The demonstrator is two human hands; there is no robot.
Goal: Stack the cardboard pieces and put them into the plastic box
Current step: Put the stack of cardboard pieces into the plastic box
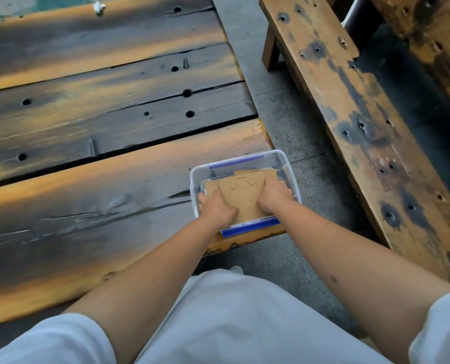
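You see a clear, glossy plastic box (245,164) with blue plastic clips (250,227). Inside lie matt brown cardboard pieces (242,193). The counter (100,179) is rough, cracked wood, scorched dark with orange streaks. The floor (292,122) is grey speckled stone.

Counted: one clear plastic box (284,160) with two blue clips (250,227); at least three cardboard pieces (242,195) inside, exact number hidden; two hands, left (217,210) and right (272,194); one bench (350,101) at right; one table (100,127).
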